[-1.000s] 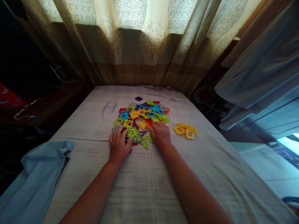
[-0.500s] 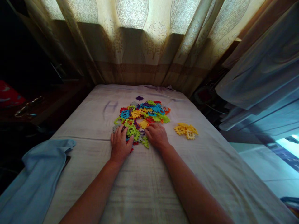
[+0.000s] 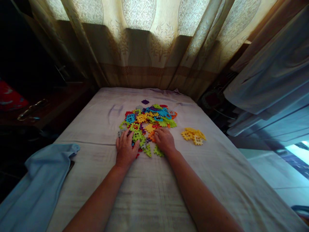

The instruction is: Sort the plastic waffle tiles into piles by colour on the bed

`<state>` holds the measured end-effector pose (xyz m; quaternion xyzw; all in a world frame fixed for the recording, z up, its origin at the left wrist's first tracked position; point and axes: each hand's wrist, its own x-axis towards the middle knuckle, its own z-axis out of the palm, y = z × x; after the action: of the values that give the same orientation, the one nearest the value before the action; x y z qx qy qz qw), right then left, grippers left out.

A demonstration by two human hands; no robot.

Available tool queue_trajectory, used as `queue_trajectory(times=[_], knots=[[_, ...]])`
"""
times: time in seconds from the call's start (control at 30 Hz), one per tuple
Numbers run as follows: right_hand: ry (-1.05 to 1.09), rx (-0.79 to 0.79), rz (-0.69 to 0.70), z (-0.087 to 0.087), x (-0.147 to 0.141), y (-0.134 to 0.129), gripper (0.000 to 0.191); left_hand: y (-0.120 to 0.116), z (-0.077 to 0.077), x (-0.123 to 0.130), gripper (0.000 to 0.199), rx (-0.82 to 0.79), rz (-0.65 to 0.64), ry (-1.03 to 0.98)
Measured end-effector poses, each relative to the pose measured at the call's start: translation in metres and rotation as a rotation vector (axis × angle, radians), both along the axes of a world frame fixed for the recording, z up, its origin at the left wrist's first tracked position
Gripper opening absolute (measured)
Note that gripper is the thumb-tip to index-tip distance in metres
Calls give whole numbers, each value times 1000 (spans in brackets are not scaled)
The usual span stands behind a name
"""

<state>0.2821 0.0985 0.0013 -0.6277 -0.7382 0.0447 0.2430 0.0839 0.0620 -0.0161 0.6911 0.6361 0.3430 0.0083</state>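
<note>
A heap of colourful plastic interlocking pieces with notched edges (image 3: 150, 117) lies on the sheet in front of me. My left hand (image 3: 126, 149) rests on the heap's near left edge, fingers spread beside a lime green lattice piece (image 3: 137, 135). At the near right side, my right hand (image 3: 165, 140) lies over the pieces with its fingers slightly bent, their tips touching an orange piece (image 3: 152, 137). A green piece (image 3: 158, 151) pokes out below that hand. Between the hands is another green piece (image 3: 147, 150). What lies under the right palm is hidden.
A separate small group of yellow pieces (image 3: 193, 135) sits to the right, and one dark purple piece (image 3: 145, 101) lies beyond the heap. A light blue cloth (image 3: 48, 174) hangs over the left edge of the bed (image 3: 154, 193). Curtains (image 3: 142, 58) hang behind.
My right hand has shifted slightly, exposing an orange piece by its fingertips and a green piece under it. The green piece between the hands has moved a little nearer and left.
</note>
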Motion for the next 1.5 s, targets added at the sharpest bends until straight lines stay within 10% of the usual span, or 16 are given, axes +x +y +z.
queue_trajectory(times=[0.97,1.5], knots=[[-97,-127,-179,16,9,-6,30,2,0,-1,44,11,-6,21],[31,-171,-45,23,13,0,48,3,-1,-4,46,-2,-34,6]])
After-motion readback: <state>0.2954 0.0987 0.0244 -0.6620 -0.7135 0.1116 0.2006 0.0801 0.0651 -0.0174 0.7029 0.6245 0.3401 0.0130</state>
